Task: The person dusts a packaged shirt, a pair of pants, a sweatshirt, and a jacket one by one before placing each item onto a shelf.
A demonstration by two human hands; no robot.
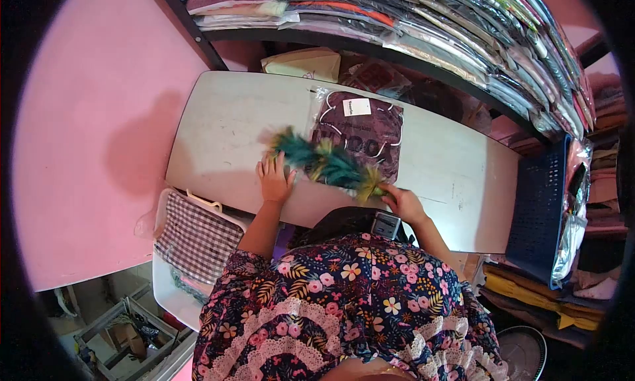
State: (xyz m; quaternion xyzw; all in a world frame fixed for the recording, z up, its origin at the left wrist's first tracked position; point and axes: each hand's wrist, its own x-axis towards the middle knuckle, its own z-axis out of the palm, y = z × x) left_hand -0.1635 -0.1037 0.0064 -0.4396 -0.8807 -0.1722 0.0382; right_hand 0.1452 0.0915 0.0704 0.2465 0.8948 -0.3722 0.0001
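Note:
A fluffy green-and-yellow duster (337, 168), slightly blurred, stretches diagonally over the white table. Its near right end is in the grip of my right hand (403, 204), whose fingers are curled around it. My left hand (274, 177) rests on the tabletop with its fingers spread, close beside the duster's far left end. Behind and partly under the duster lies a folded maroon garment (367, 120) in a clear plastic bag, with white cords and dark lettering. A white tag (356, 107) sits near its top.
Bagged garments are stacked on the shelf (397, 34) above the table (456, 176). A blue basket (536, 209) stands at the right end. Checkered cloth (198, 229) covers a white bin at lower left, and a pink wall (112, 136) bounds the left side.

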